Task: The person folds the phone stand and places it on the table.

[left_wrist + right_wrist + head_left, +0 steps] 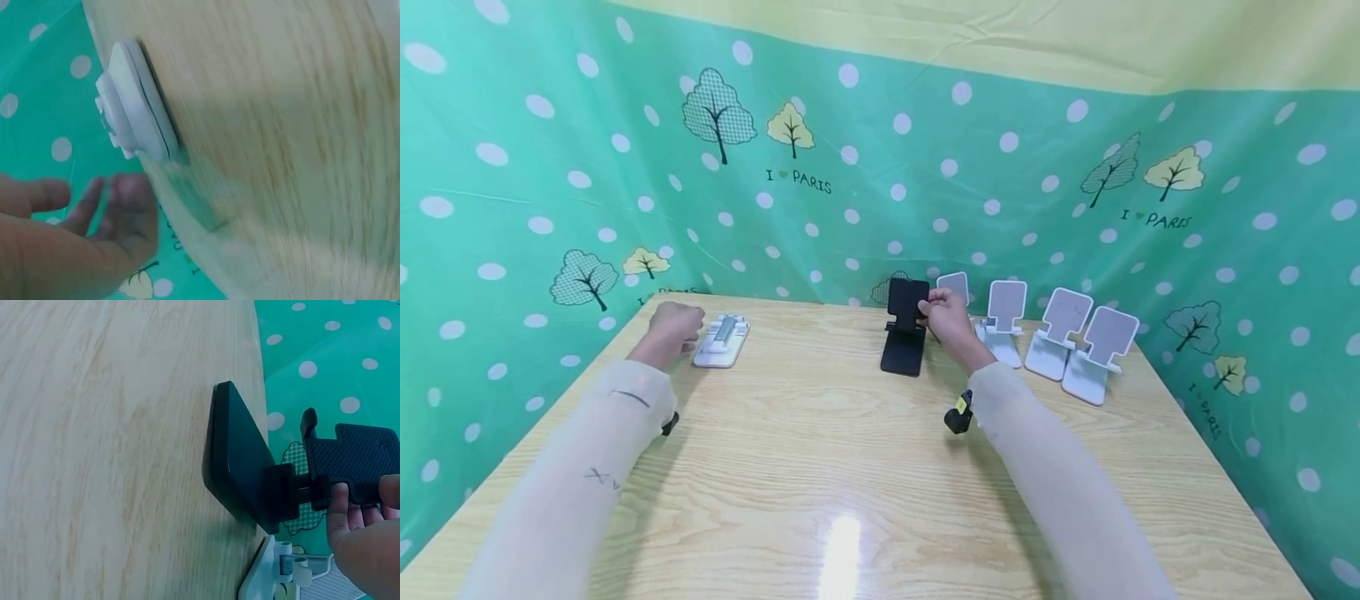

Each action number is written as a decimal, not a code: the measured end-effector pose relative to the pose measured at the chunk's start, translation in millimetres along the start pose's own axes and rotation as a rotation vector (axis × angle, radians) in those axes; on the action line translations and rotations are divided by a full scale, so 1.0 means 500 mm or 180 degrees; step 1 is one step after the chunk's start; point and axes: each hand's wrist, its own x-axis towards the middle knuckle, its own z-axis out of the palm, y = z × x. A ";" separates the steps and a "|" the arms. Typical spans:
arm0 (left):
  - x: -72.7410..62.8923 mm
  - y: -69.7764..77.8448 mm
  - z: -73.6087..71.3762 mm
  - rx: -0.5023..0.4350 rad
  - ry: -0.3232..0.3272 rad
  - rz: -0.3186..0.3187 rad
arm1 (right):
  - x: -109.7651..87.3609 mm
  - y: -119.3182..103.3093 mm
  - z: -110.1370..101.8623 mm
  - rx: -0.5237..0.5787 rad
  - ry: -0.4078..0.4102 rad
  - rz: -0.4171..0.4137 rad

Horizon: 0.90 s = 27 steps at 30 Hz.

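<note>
Head view shows your right hand (947, 315), fingers clamped on the one black phone stand (904, 323), near the far edge of the bench (820, 433). Four white stands (1067, 313) rise to its right, the outermost near the right edge. Your left hand (674, 323), fingers apart, is beside one folded white stand (721, 343); wide room separates that from the black one.

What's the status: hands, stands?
Right hand grips open black stand, white stands to its right. Left hand empty, beside folded white stand. No obstruction visible.
</note>
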 end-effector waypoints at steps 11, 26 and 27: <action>-0.004 0.019 0.047 -0.0851 0.0131 0.0695 | -0.006 -0.018 0.013 0.0190 -0.0024 0.0038; -0.011 0.060 0.166 -0.1479 -0.0713 0.0488 | -0.017 -0.017 0.023 0.0191 -0.0065 -0.0184; -0.013 0.064 0.176 -0.1503 -0.0752 0.0450 | -0.019 -0.017 0.024 0.0186 -0.0071 -0.0190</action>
